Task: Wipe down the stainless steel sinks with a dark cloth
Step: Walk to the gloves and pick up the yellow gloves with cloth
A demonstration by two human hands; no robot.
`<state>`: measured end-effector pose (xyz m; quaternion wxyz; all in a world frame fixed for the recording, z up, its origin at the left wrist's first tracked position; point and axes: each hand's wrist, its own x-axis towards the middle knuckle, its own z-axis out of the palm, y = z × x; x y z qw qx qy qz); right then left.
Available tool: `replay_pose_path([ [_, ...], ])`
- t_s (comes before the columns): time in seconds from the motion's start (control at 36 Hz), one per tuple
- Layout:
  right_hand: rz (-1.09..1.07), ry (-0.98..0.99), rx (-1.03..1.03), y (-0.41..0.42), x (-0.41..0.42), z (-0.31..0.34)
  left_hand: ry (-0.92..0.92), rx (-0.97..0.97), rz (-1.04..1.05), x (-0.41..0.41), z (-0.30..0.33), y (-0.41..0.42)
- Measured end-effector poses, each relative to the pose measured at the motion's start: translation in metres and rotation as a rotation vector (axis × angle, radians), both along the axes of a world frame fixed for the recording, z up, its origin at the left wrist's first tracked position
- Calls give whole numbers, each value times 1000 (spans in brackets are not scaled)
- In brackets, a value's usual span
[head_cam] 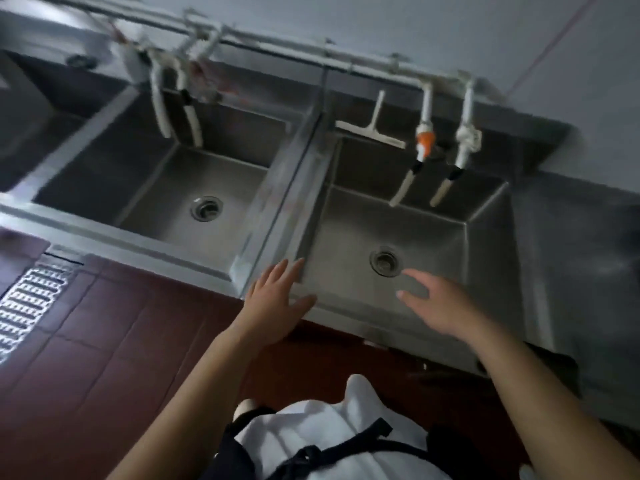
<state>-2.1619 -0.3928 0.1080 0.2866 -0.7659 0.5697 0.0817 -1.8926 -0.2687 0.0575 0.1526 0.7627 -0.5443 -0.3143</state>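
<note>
Your left hand point(277, 299) and right hand point(436, 306), both spread and holding nothing, reach over the near rim of the right sink point(491, 244); squeegee point(372, 128) on its far rim.

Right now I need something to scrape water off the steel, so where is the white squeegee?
In the head view, the white squeegee lies on the back ledge of the right sink, just left of the orange-collared tap.

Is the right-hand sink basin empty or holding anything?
Empty: the right sink shows bare steel and an uncovered drain; a squeegee rests on its back rim.
</note>
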Motion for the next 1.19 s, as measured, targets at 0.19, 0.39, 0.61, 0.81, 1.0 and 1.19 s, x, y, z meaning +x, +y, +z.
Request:
replay_pose_path([
  [0.19,476,-93,-19,68,228,34,-147,-37,386,137,24,119],
  [0.39,849,-188,-81,147,385,14,-167,28,811,207,23,238],
  [0.61,1130,-72,23,194,509,-29,-7,197,1101,275,-15,292],
  [0.81,1202,-148,129,188,665,-32,-26,257,1155,404,-6,290],
  [1.0,1241,-188,181,186,815,-21,-76,225,1237,543,19,283],
  [1.19,1310,-148,226,217,947,-27,78,206,1316,632,7,321],
])
